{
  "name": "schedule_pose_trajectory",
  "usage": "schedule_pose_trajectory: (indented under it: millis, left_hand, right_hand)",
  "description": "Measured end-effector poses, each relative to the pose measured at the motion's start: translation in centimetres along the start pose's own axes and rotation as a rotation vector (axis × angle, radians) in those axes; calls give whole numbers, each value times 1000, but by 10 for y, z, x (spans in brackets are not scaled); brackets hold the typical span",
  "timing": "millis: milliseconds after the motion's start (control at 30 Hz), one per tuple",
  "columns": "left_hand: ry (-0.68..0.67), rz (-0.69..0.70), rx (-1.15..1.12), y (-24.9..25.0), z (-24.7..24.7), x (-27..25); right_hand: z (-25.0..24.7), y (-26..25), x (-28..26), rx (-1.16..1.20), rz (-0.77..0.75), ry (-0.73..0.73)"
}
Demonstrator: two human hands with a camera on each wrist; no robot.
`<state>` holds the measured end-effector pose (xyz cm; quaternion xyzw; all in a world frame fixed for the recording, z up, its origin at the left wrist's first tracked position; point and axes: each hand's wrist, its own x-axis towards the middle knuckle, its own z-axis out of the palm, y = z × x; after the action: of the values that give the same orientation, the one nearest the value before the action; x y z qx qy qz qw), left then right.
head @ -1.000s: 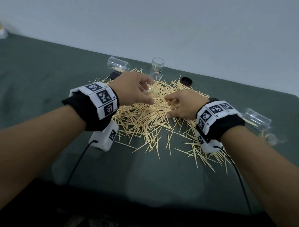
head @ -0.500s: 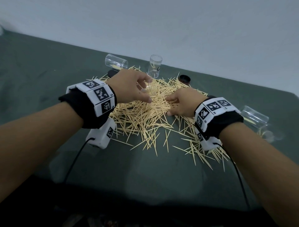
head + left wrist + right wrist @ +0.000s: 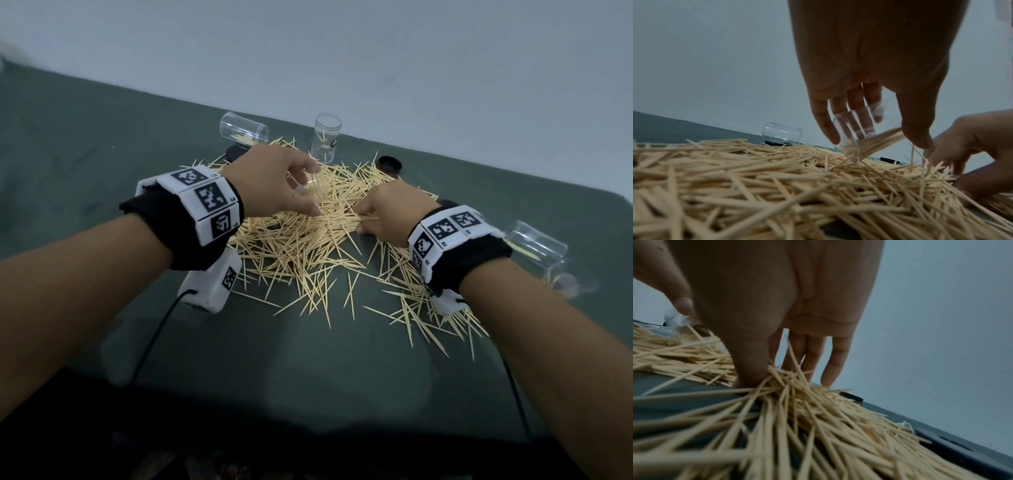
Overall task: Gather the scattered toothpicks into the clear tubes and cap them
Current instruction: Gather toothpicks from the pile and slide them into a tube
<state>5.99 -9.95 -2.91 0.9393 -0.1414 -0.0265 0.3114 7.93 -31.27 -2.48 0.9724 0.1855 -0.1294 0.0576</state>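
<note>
Toothpicks (image 3: 308,253) sprawl across the green table (image 3: 102,144) nearest us, and down into that pile goes the right hand (image 3: 390,212), thumb and fingers pinching a bunch of sticks. Just left, the left hand (image 3: 274,185) grips a tilted clear tube (image 3: 857,142), part-filled, its base touching the pile. Farther back, one tube (image 3: 244,132) lies on its side, another (image 3: 326,141) stands upright, a black cap (image 3: 389,164) beside it.
</note>
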Motion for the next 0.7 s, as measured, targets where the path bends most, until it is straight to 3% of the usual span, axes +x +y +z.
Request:
schedule_pose_trajectory:
  millis: [467,700]
  left_hand:
    - [21,-34,42,-2,0,0]
    - [42,-29,81,-3,-3,-3]
  right_hand:
    - [-3,5,-2,29,-27,58]
    - [-10,14,-6,112,37,106]
